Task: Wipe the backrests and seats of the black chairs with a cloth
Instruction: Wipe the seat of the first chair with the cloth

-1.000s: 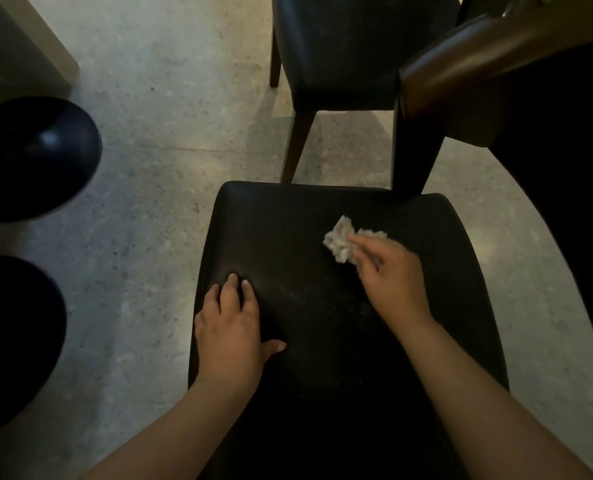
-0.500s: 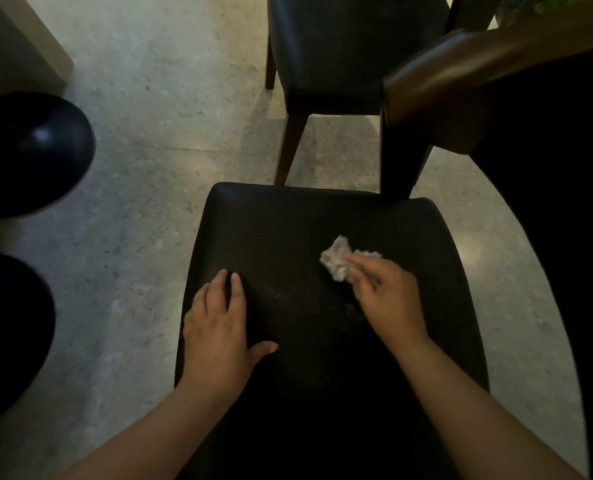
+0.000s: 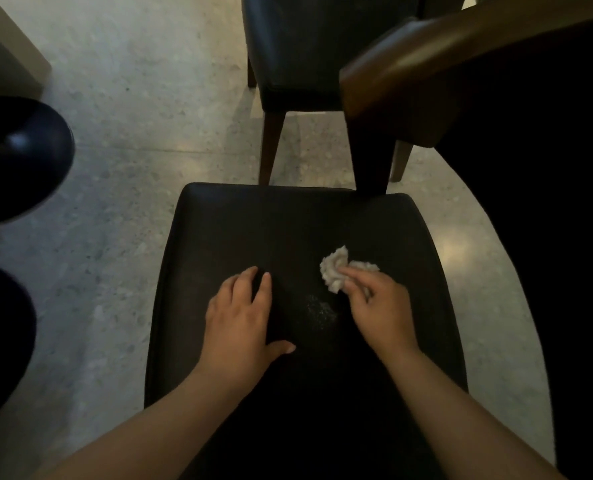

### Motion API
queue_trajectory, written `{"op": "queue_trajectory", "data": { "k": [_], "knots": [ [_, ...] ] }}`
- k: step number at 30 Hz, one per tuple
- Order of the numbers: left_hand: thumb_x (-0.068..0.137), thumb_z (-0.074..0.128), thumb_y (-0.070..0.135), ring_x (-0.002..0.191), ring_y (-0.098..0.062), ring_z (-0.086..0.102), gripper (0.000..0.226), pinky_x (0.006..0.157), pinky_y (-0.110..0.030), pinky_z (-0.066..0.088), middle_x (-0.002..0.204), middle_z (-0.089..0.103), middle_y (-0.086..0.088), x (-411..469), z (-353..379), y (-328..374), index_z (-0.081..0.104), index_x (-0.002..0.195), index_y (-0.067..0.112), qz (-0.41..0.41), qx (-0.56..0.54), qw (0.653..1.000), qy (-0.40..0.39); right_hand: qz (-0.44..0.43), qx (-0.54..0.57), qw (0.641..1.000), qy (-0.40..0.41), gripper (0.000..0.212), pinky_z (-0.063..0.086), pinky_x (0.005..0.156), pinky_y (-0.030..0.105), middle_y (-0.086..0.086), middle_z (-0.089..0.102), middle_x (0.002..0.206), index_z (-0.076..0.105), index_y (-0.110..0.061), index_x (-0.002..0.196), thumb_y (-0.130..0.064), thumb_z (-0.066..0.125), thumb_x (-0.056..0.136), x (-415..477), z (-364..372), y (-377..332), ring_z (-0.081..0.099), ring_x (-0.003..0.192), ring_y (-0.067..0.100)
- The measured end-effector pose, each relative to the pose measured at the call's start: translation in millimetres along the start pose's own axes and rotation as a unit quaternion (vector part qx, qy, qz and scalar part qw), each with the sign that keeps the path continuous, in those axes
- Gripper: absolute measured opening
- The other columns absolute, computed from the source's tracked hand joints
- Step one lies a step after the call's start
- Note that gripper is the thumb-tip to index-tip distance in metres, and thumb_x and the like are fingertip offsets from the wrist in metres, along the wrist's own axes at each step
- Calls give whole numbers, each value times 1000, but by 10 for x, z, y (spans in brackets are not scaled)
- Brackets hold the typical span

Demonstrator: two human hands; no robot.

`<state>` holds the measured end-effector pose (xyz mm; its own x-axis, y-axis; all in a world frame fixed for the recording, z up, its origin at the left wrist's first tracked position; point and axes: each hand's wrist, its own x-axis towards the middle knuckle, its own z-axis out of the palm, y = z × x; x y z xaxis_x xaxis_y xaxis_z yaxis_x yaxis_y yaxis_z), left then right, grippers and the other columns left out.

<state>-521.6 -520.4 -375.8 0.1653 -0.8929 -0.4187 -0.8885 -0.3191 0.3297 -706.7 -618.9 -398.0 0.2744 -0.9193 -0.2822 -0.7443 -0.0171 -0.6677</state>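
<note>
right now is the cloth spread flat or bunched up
Bunched up: the cloth is a crumpled wad pinched by the right hand on the black seat.

Crumpled white cloth (image 3: 336, 271) on black seat (image 3: 288, 230)

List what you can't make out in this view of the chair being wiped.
- Cloth: head view, the right hand covers its near part.
- Near chair: head view, its near end is lost in shadow under the forearms and cut by the bottom edge.
- Far chair: top cut by the upper edge.
- Dark round shapes, left: cut by the left edge, too dark to identify.
</note>
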Motion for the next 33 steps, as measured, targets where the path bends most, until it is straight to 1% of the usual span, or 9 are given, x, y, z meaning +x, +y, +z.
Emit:
{"op": "queue_trajectory", "data": {
  "k": [2, 4, 7, 9, 13, 18, 24, 27, 33],
  "knots": [
    [78, 65, 62, 148, -21, 1, 106, 122, -40, 14, 160, -1, 1, -49, 25, -1, 2, 155, 26, 1, 13, 1000, -13, -3, -2, 1000, -6, 31, 42, 98, 18, -20, 59, 118, 63, -32, 121, -17, 59, 94, -48, -103, 7, 53, 106, -6],
    [80, 64, 62, 148, -21, 1, 105, 122, -39, 13, 160, 0, 0, -60, 39, -13, 1, 155, 24, 1, 32, 999, -16, 1, 5, 998, 55, 30, 42, 93, 17, -20, 55, 112, 61, -30, 122, -17, 58, 95, 49, -255, 51, 52, 99, -7],
    [80, 62, 63, 148, -21, 1, 104, 122, -39, 12, 161, 0, -1, -60, 65, -16, 2, 155, 23, -1, 56, 998, -8, 28, -7, 988, 154, 30, 49, 97, 30, -6, 62, 124, 64, -24, 124, -16, 56, 96, 324, -429, 208, 59, 109, 10],
    [81, 61, 62, 148, -22, 0, 103, 122, -39, 11, 161, 0, -1, -62, 95, -7, 2, 155, 23, -6, 60, 998, -8, 52, -16, 988, 141, 31, 48, 100, 34, 0, 62, 130, 63, -22, 126, -17, 55, 97, 415, -429, 302, 60, 114, 17],
    [82, 60, 63, 148, -24, -1, 103, 122, -41, 10, 161, -1, -2, -44, 133, 6, 1, 155, 21, -14, 75, 997, -12, 33, -5, 994, 104, 31, 38, 94, 15, -8, 62, 127, 62, -25, 125, -19, 56, 96, 173, -244, 296, 53, 114, 2],
    [82, 61, 61, 148, -25, -2, 103, 121, -41, 9, 162, -3, -2, -38, 111, 41, 0, 155, 21, -23, 77, 997, -22, 2, -9, 1000, 28, 33, 44, 100, 21, -13, 62, 123, 62, -30, 123, -16, 59, 93, -108, -174, 234, 54, 111, -3],
    [83, 60, 61, 148, -25, -3, 103, 121, -40, 9, 162, -3, -2, -33, 125, 44, 0, 155, 21, -29, 86, 996, -20, 66, -4, 983, 169, 29, 32, 77, -1, 2, 63, 127, 64, -17, 125, -13, 55, 97, 282, -527, 363, 56, 110, 7],
    [83, 61, 61, 148, -25, -3, 103, 121, -40, 8, 162, -3, -1, -33, 145, 38, 0, 155, 21, -28, 85, 996, -15, 95, -13, 982, 161, 32, 32, 89, 7, 4, 61, 132, 62, -15, 128, -13, 53, 98, 372, -492, 419, 55, 118, 14],
    [82, 61, 62, 148, -25, -2, 103, 121, -40, 9, 162, -3, -1, -25, 148, 33, 1, 155, 22, -30, 90, 995, -15, 54, -16, 991, 120, 29, 44, 92, 20, -12, 63, 120, 63, -26, 122, -20, 56, 95, -155, -84, 281, 58, 110, 4]
  ]
}}
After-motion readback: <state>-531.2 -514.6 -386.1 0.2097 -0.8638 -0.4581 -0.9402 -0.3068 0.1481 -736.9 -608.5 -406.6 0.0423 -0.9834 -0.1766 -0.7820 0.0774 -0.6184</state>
